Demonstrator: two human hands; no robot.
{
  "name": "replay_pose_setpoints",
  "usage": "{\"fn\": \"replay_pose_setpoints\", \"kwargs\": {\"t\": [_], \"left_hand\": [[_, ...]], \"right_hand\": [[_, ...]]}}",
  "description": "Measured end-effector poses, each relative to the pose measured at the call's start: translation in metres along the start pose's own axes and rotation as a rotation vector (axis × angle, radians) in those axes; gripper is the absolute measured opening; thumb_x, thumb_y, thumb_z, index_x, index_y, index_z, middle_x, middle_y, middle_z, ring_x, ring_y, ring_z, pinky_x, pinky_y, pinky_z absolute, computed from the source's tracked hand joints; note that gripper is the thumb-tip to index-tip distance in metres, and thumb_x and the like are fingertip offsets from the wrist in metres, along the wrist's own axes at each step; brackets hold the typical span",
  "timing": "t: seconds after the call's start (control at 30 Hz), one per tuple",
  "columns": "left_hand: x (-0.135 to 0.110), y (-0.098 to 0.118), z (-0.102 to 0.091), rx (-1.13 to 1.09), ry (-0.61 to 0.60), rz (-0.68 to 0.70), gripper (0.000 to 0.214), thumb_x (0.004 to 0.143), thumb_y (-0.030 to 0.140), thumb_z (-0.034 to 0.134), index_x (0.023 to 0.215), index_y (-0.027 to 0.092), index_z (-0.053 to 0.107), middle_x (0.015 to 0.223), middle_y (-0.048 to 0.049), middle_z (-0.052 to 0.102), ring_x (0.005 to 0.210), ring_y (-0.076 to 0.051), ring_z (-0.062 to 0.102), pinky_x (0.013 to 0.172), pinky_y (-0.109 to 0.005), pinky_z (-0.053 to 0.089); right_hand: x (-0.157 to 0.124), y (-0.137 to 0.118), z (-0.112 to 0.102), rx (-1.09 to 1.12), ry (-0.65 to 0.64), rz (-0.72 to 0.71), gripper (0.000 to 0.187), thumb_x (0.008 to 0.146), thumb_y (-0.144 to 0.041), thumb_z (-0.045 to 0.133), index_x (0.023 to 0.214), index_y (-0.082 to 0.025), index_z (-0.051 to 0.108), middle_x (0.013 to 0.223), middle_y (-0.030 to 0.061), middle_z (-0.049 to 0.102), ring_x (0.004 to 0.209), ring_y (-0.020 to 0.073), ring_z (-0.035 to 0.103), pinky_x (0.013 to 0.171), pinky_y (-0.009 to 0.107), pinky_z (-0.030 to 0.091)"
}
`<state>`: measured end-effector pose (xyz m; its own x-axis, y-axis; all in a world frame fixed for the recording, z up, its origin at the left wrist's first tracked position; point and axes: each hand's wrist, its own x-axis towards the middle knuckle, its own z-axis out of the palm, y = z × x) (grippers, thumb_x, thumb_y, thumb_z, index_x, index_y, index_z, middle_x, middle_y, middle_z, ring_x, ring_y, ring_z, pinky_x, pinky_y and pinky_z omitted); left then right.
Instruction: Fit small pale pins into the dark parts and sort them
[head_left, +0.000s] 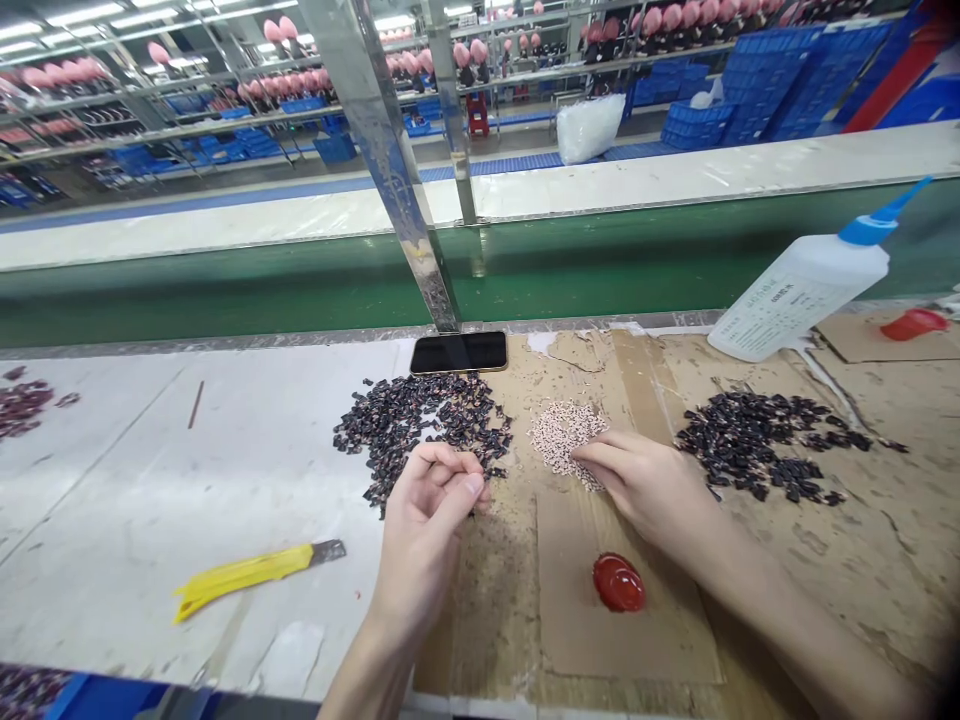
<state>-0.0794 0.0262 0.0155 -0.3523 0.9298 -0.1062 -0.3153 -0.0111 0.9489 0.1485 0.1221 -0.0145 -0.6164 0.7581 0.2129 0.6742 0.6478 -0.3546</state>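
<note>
My left hand (429,500) hovers at the near edge of a pile of small dark parts (420,420), its fingers curled in a pinch on something too small to name. My right hand (637,480) rests on the cardboard sheet (570,620), fingertips together and touching the near side of a small heap of pale beige bits (562,435). A second heap of dark parts (765,445) lies to the right of that hand. A red blob of glue or a red cap (619,583) sits on the cardboard between my forearms.
A black phone (459,352) lies behind the dark pile. A white squeeze bottle with a blue nozzle (802,290) lies at the right, a red cap (911,324) beyond it. A yellow utility knife (251,575) lies at the left. A metal post (397,180) and green conveyor (225,280) stand behind.
</note>
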Motion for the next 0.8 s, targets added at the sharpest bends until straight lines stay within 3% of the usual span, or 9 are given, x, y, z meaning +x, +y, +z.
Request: {"fn": "replay_pose_setpoints", "kwargs": {"t": [0.23, 0.37, 0.57, 0.7, 0.8], "left_hand": [[-0.011, 0.001, 0.005, -0.089, 0.033, -0.09, 0.005, 0.092, 0.019, 0.074, 0.096, 0.02, 0.073, 0.106, -0.004, 0.078, 0.07, -0.007, 0.067, 0.071, -0.016, 0.055], [-0.016, 0.001, 0.008, -0.089, 0.008, -0.121, 0.006, 0.092, 0.021, 0.073, 0.094, 0.021, 0.079, 0.099, -0.0041, 0.081, 0.068, -0.008, 0.067, 0.068, -0.015, 0.056], [-0.027, 0.001, 0.028, 0.057, -0.014, -0.142, 0.015, 0.094, 0.025, 0.07, 0.095, 0.022, 0.085, 0.089, -0.0052, 0.08, 0.077, -0.013, 0.071, 0.075, -0.018, 0.059], [-0.037, 0.0, 0.044, 0.184, -0.056, -0.05, 0.016, 0.094, 0.028, 0.07, 0.096, 0.026, 0.086, 0.095, -0.0062, 0.079, 0.078, -0.018, 0.073, 0.076, -0.025, 0.061], [-0.044, -0.013, 0.052, 0.142, -0.133, 0.039, 0.015, 0.089, 0.034, 0.077, 0.099, 0.027, 0.085, 0.096, -0.0081, 0.079, 0.084, -0.024, 0.073, 0.077, -0.03, 0.061]], "right_hand": [[0.0, 0.003, 0.0, 0.229, 0.065, 0.024, 0.026, 0.102, -0.022, 0.054, 0.1, -0.025, 0.079, 0.099, 0.0071, 0.079, 0.088, 0.0228, 0.073, 0.076, 0.036, 0.055], [-0.002, 0.001, -0.009, 0.449, 0.135, 0.144, 0.019, 0.099, -0.027, 0.061, 0.097, -0.022, 0.08, 0.098, 0.0074, 0.079, 0.088, 0.022, 0.073, 0.083, 0.04, 0.057], [-0.015, -0.01, -0.023, 0.872, 0.225, 0.374, 0.028, 0.096, -0.044, 0.069, 0.1, -0.016, 0.074, 0.08, 0.0064, 0.077, 0.066, 0.0149, 0.071, 0.06, 0.028, 0.061], [-0.025, -0.03, -0.023, 1.016, 0.223, 0.321, 0.025, 0.102, -0.041, 0.06, 0.104, -0.018, 0.07, 0.077, 0.0034, 0.073, 0.061, 0.0109, 0.069, 0.057, 0.023, 0.058], [-0.038, -0.031, -0.048, 0.864, 0.278, 0.237, 0.024, 0.105, -0.037, 0.058, 0.113, -0.016, 0.067, 0.089, 0.0045, 0.073, 0.07, 0.0123, 0.07, 0.064, 0.026, 0.06]]}}
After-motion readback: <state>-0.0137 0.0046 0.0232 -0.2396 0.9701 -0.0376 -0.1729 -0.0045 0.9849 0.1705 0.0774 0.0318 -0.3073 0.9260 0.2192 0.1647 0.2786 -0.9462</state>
